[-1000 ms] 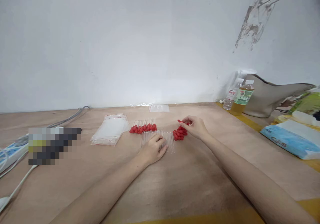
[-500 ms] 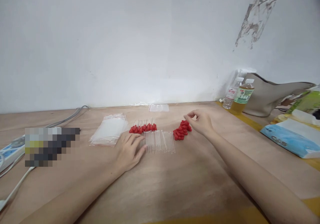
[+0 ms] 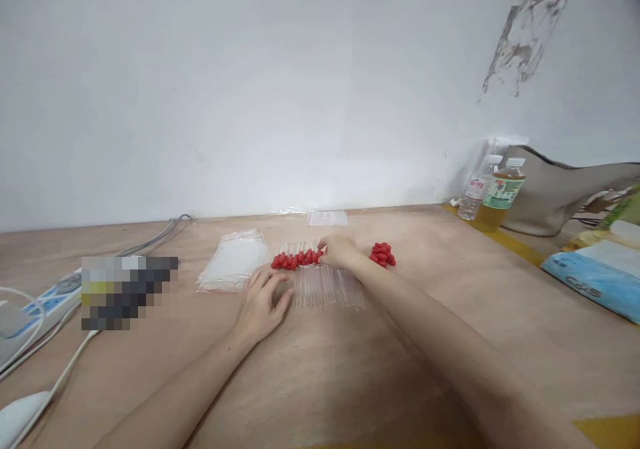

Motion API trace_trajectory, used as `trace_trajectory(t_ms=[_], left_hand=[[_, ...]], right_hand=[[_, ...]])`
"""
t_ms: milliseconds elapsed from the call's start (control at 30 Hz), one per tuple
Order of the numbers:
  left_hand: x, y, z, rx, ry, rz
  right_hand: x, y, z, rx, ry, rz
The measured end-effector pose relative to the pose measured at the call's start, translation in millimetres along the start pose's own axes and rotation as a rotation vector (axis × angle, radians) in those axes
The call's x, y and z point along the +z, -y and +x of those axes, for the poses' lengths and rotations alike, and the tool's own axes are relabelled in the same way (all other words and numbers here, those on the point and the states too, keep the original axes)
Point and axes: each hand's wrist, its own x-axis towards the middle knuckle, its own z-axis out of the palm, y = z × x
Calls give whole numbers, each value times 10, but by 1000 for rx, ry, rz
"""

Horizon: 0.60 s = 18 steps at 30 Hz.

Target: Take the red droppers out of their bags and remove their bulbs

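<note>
A row of slender clear tubes (image 3: 325,289) lies side by side on the table. Behind them stretches a line of red rubber bulbs (image 3: 295,260), with thin clear tubes sticking out on the far side. My left hand (image 3: 260,302) rests on the table at the left end of the tubes, fingers apart and holding nothing. Over the right end of the red line is my right hand (image 3: 340,252), its thumb and fingers pinched at a red bulb, partly hidden. Further right, partly behind the right wrist, sits a loose pile of red bulbs (image 3: 383,254).
Clear zip bags (image 3: 234,259) lie stacked on the left, and another bag (image 3: 327,218) lies near the wall. A power strip (image 3: 45,309) with cables is at far left. Two bottles (image 3: 500,192), a grey container (image 3: 540,195) and a blue tissue pack (image 3: 590,282) stand or lie at right.
My right hand has moved left from the pile of red bulbs to the right end of the red line. My left hand stays by the tubes. The view has shifted slightly.
</note>
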Motion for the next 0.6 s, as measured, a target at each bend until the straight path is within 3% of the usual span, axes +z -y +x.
trace_trajectory(t_ms=[133, 333, 600], left_hand=[[10, 5, -1, 10, 24, -19], [13, 2, 9, 16, 31, -31], [19, 9, 5, 36, 22, -28]], right_hand=[[128, 42, 60, 26, 75, -26], [130, 26, 86, 21, 82, -61], [120, -63, 25, -75, -67, -112]])
